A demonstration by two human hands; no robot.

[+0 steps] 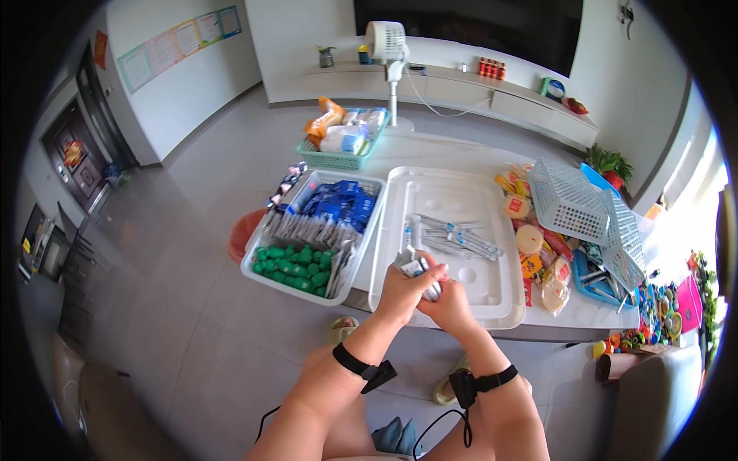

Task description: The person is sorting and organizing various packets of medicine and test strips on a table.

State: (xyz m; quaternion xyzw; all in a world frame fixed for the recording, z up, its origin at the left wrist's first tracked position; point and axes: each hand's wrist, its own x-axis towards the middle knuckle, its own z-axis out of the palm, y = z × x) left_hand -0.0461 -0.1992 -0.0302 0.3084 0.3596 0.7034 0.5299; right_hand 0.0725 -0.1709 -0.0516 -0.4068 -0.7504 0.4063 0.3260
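My left hand (400, 293) and my right hand (450, 305) are together above the front half of a white plastic lid (510, 294). Both grip a small bundle of silver-white packets (412, 265), partly hidden by my fingers. Just beyond them, several long slim clear packets with blue print (461, 237) lie loosely on the lid. To the left stands a white plastic bin (291, 289). Blue packets (346, 199) fill its far part, silver-grey packets (311, 229) stand in rows across the middle, and small green containers (297, 269) lie at the near end.
A teal basket (331, 159) of packaged goods sits at the table's far left. Wrapped snacks (530, 239), grey perforated baskets (568, 201) and a blue tray (599, 295) crowd the right. A red waste bin (243, 236) stands beside the white bin; a white fan (394, 69) stands behind the table.
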